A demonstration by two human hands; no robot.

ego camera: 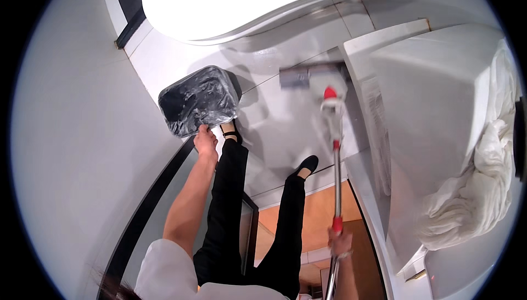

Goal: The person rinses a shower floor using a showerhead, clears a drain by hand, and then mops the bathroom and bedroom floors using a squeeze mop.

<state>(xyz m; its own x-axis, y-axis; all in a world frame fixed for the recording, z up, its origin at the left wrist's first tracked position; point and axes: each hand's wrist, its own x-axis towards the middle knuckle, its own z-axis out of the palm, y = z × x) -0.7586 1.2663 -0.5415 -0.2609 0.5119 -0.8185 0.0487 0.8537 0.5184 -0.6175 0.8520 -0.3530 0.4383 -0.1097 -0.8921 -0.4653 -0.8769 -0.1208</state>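
Observation:
My left hand (206,140) grips the near rim of a trash bin (199,101) lined with a clear plastic bag; the inside looks dark. My right hand (340,242) is closed around the metal pole of a mop (337,184) with red joints, below its lower red collar. The mop's flat head (304,76), blurred, lies on the grey tiled floor (280,118), close to the base of the white counter at the right. A gap of floor separates bin and mop head.
A bright white curved fixture (247,3) spans the far side. To the right is a white counter (432,94) with a bunched white cloth (469,201). A wall stands on the left, a dark-framed door (144,213) beside my left leg. My black shoes (306,164) are on the floor.

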